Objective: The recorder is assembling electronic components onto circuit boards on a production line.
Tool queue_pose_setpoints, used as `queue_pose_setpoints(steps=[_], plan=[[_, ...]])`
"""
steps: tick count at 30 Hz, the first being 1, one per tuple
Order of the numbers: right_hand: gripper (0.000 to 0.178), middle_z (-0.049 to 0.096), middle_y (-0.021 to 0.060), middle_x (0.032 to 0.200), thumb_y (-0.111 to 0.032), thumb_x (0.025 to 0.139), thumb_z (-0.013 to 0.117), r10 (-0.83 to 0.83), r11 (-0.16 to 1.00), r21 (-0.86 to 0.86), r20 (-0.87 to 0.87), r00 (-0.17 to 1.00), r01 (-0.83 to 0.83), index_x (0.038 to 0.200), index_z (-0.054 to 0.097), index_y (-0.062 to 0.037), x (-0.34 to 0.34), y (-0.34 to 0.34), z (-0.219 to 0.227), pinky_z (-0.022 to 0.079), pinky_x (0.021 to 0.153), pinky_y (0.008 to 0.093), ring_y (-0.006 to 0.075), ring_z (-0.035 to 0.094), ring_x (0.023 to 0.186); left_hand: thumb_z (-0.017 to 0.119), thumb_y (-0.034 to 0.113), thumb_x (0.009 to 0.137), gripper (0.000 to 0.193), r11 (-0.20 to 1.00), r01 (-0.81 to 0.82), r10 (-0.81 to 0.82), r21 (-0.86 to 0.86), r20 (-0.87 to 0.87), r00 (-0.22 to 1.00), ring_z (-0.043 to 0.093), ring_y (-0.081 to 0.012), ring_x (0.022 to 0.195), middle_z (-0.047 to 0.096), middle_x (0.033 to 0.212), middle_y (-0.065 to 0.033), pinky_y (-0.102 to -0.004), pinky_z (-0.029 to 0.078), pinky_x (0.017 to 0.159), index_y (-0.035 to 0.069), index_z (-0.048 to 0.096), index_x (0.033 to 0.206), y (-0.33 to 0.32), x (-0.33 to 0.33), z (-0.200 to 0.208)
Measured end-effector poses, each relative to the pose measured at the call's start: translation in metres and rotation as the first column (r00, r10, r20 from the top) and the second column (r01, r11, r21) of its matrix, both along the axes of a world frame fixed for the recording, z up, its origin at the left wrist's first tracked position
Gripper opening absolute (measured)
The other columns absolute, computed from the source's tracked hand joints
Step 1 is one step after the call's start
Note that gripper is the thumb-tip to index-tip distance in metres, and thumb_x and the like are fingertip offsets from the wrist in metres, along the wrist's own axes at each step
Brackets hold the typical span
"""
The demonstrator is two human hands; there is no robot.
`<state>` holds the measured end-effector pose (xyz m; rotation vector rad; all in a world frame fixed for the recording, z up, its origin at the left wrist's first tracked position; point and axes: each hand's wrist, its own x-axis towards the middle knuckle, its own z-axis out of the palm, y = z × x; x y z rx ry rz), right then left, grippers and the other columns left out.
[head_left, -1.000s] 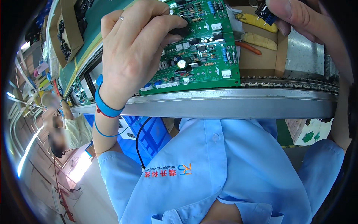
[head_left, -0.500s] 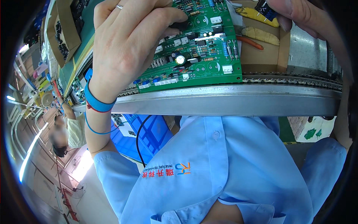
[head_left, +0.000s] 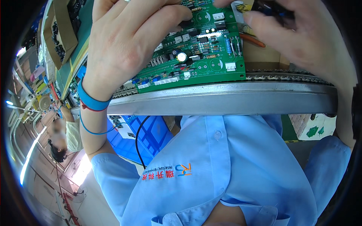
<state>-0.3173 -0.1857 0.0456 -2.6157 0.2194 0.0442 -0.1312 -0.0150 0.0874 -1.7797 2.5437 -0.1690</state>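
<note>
A green circuit board [head_left: 211, 77] crowded with small parts lies under my hands. My left hand [head_left: 124, 45] is over its left part, with fingers curled down. Something dark shows beneath those fingertips, but I cannot make out what they hold. My right hand [head_left: 301, 41] is at the board's right side, closed around a black cylindrical capacitor [head_left: 273, 11] that is partly hidden by the fingers. One of its fingertips reaches over the board's far edge. A silver-topped capacitor [head_left: 181, 57] stands on the board, and white sockets [head_left: 230, 66] line its right side.
The board rests along a metal rail [head_left: 226, 101] with a chain [head_left: 286, 73]. Behind my right hand are a cardboard tray [head_left: 264, 56] and an orange-handled tool [head_left: 252, 40]. A box of black parts [head_left: 60, 41] stands at far left. Below is a blue crate [head_left: 154, 137]; another person [head_left: 71, 135] is at left.
My right hand has moved left and nearer, with the black capacitor in it, and now covers much of the cardboard tray. My left hand has shifted slightly left, staying over the board.
</note>
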Motion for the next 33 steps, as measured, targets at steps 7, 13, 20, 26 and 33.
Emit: queue_pose_setpoints(steps=[7,13,20,26,33], plan=[[0.018,0.061,0.0057,0.061,-0.015,0.081,0.061,0.061,0.993,-0.105,0.027,0.998,-0.058,0.094,0.071,-0.0057,0.005,0.01,0.01,0.043,0.048,0.0271,0.0156,0.056,0.05,0.067,0.016,0.076,0.019,0.994,0.01,-0.002,0.106,-0.079,0.997,0.056,-0.0153,0.08,0.06,0.095,-0.0021,-0.0328,0.034,0.08,0.01,0.069,0.093,-0.003,-0.001,0.001],[0.017,0.062,0.007,0.06,-0.01,0.081,0.061,0.136,0.974,-0.187,0.035,0.99,-0.127,0.092,0.072,-0.005,0.013,0.021,0.014,0.044,0.048,0.0284,0.0173,0.058,0.05,0.066,0.016,0.077,0.018,0.987,0.074,-0.064,0.145,-0.069,0.996,0.057,-0.0163,0.084,0.059,0.095,-0.0018,-0.0321,0.035,0.081,0.01,0.066,0.094,-0.005,0.006,-0.002],[0.028,0.06,0.01,0.055,-0.007,0.068,0.058,0.087,0.983,-0.16,0.004,0.996,-0.085,0.088,0.078,-0.0088,0.025,0.037,0.026,0.047,0.047,0.0345,0.0243,0.057,0.045,0.066,0.016,0.077,0.018,0.984,0.114,-0.117,0.137,0.01,0.993,0.058,-0.0177,0.084,0.058,0.095,-0.0039,-0.033,0.037,0.082,0.007,0.065,0.093,0.003,0.011,-0.002],[0.029,0.061,0.0104,0.055,-0.006,0.069,0.059,0.139,0.982,-0.129,0.009,0.99,-0.137,0.091,0.078,-0.0079,0.024,0.031,0.022,0.047,0.046,0.0346,0.0248,0.056,0.044,0.066,0.015,0.076,0.018,0.95,0.25,-0.284,-0.188,-0.182,0.941,0.059,-0.017,0.082,0.059,0.094,-0.0039,-0.0322,0.037,0.079,0.007,0.066,0.092,-0.001,0.024,-0.033],[0.029,0.062,0.0114,0.057,-0.006,0.07,0.06,0.179,0.978,-0.129,0.141,0.974,-0.161,0.093,0.078,-0.0055,0.024,0.027,0.022,0.045,0.047,0.035,0.0244,0.057,0.044,0.066,0.015,0.076,0.017,0.762,0.274,-0.509,-0.586,-0.281,0.813,0.06,-0.0163,0.08,0.061,0.094,-0.0039,-0.0313,0.037,0.077,0.007,0.067,0.091,-0.019,0.032,-0.067]])
